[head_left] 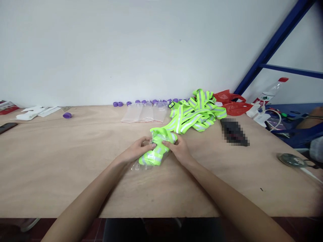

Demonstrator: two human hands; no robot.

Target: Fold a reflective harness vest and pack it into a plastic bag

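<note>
**Two hands on a folded reflective strap at frame centre**

Where the two forearms meet at the centre of the frame, we see the left hand [136, 149] and the right hand [179, 149] closed from either side on a folded neon-yellow reflective strap [157, 151], which sits partly inside a clear plastic bag [139, 164] on the wooden table [63, 161]. Fingers of both hands curl over the upper end of the bundle; the lower end rests on the table. Just above and right of the hands we note a loose pile of the same straps [195, 114]. Left of that pile lie empty clear bags [145, 112], with a row of purple caps [141, 102] along the wall. Red plastic bags [230, 102] and a bottle with a red cap [271, 90] occupy the upper right. A single purple cap [67, 115] lies at upper left.
</note>
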